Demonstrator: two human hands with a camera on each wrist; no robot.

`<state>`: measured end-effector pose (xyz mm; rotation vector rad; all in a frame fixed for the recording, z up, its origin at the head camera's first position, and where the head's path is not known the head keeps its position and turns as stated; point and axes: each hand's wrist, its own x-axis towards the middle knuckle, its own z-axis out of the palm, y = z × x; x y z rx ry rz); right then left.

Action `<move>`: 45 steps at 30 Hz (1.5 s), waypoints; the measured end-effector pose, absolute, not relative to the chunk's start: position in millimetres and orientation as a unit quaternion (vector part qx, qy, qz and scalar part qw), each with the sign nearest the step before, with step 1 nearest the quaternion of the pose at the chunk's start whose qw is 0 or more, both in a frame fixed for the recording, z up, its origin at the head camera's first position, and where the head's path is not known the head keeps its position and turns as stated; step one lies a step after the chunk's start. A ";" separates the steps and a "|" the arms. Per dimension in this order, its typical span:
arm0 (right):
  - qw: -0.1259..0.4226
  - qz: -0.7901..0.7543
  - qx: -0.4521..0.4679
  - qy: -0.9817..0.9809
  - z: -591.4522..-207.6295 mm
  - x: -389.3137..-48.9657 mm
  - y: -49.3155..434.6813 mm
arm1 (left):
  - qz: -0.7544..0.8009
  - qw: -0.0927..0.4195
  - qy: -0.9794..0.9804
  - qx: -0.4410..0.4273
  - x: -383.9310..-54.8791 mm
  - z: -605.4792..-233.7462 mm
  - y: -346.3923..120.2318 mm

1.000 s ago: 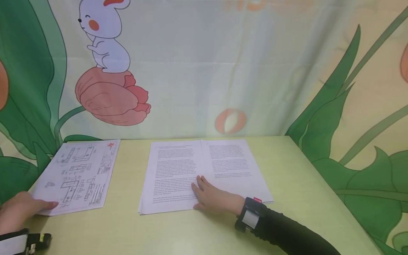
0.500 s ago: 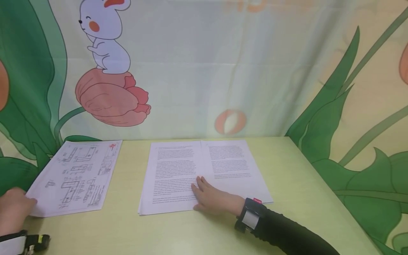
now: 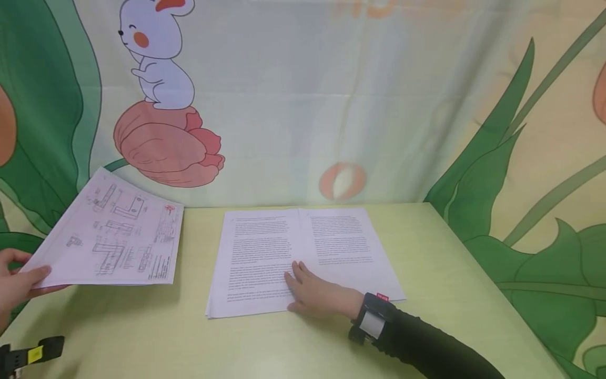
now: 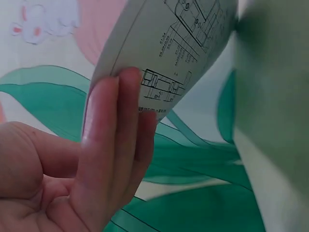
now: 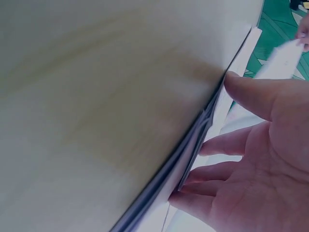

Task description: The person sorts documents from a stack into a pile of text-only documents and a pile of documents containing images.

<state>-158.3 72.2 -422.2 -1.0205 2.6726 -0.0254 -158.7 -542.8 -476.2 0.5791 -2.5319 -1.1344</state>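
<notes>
At the left of the head view, my left hand [image 3: 19, 279] pinches the left edge of some sheets with technical drawings [image 3: 118, 237], thumb on top. The sheets are raised off the table and tilted. In the left wrist view several fingers lie along the underside of the drawing sheets [image 4: 159, 77], which also bears printed lines. My right hand [image 3: 314, 295] rests on a stack of text pages [image 3: 260, 263] in the middle of the table, its fingers spread over the lower part. The right wrist view shows the page edges [image 5: 193, 145] against the fingertips.
The pale yellow table [image 3: 227, 347] ends at the back against a cloth [image 3: 293, 105] printed with a rabbit, flowers and leaves. A strap with a yellow mark [image 3: 35, 353] is at the lower left. The right wrist carries a dark band [image 3: 374, 318].
The left hand has moved from the near left corner of the drawing sheets to their left edge and lifted them off the table. The right hand and text pages have stayed put.
</notes>
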 end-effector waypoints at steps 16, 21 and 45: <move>0.166 -0.369 -0.244 0.881 -412.6 -172.2 71.4 | -0.481 0.103 -0.868 0.066 -111.2 -346.2 -296.3; 0.207 -0.598 -0.132 0.763 -399.0 -177.9 72.8 | -0.529 0.077 -0.843 0.064 -119.9 -356.0 -246.0; 0.096 -0.647 -0.007 0.757 -389.4 -192.9 150.4 | -0.590 0.031 -0.806 0.016 -132.0 -377.1 -141.0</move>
